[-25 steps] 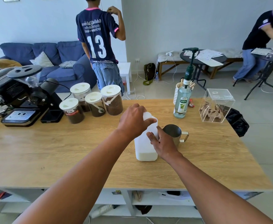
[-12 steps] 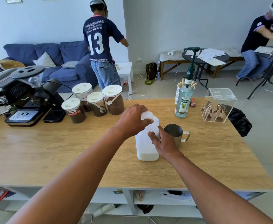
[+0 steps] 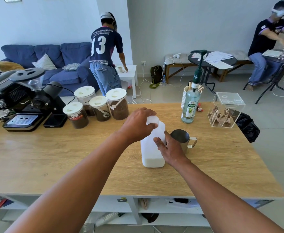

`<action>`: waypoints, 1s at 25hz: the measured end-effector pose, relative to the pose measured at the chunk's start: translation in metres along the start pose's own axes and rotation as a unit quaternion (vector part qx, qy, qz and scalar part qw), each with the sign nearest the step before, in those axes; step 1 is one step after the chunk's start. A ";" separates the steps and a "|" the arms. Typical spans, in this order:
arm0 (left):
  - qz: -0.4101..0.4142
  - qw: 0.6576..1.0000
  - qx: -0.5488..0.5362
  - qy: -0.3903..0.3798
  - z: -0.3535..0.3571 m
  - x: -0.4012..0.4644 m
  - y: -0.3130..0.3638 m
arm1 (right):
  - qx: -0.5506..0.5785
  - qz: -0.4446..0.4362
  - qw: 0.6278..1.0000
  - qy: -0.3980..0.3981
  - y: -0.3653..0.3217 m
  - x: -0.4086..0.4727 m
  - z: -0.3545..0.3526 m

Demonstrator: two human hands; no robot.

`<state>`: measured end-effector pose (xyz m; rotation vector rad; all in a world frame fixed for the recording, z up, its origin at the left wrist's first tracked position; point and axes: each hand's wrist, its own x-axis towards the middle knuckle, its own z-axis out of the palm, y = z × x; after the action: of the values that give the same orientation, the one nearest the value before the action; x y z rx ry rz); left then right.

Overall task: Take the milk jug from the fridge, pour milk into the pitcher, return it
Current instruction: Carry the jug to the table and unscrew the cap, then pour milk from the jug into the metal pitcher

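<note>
where left hand point(image 3: 137, 125) grips, cap point(image 3: 152, 121) (half-hidden).

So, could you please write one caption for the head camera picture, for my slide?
Left hand on the cap of the milk jug, right hand steadying it beside the steel pitcher.

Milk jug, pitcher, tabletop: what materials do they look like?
Milk jug: translucent white plastic, matte; the milk level shows through near the bottom. Pitcher: probably stainless steel, brushed grey with a dull sheen and a bent strip handle. Tabletop: light wood-grain surface with a low sheen, possibly laminate rather than solid wood; the look leaves that open.
</note>
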<state>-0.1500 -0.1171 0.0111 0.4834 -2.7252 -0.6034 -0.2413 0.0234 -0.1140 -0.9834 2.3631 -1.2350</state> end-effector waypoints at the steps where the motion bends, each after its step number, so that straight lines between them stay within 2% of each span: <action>1: -0.009 1.000 -0.017 0.020 0.001 -0.002 -0.001 | -0.003 -0.001 1.000 0.002 0.000 0.000 0.000; 7: -0.043 0.991 -0.087 0.089 0.004 -0.012 -0.004 | 0.012 -0.012 1.000 0.006 -0.002 -0.002 -0.001; 9: -0.075 0.981 -0.117 0.137 0.001 -0.017 -0.009 | 0.009 -0.012 1.000 0.007 -0.002 -0.002 -0.002; 11: -0.114 0.975 -0.117 0.149 0.008 -0.029 -0.028 | 0.013 -0.014 1.000 0.005 -0.002 -0.003 -0.002; 15: -0.193 0.980 -0.046 0.024 0.060 -0.074 -0.084 | 0.000 -0.012 1.000 0.021 -0.002 -0.014 -0.003; 19: -0.188 0.978 0.015 -0.088 0.111 -0.109 -0.103 | 0.055 -0.026 0.998 0.029 -0.003 -0.035 -0.010; 22: -0.173 0.976 0.041 -0.124 0.134 -0.121 -0.107 | 0.058 -0.023 0.998 0.027 -0.007 -0.048 -0.013; 25: -0.170 0.977 0.046 -0.124 0.150 -0.126 -0.112 | 0.047 -0.017 0.998 0.031 -0.007 -0.054 -0.015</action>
<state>-0.0626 -0.1115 -0.1968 0.9724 -2.9377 -0.6597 -0.2073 0.0677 -0.1023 -0.9731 2.3200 -1.3937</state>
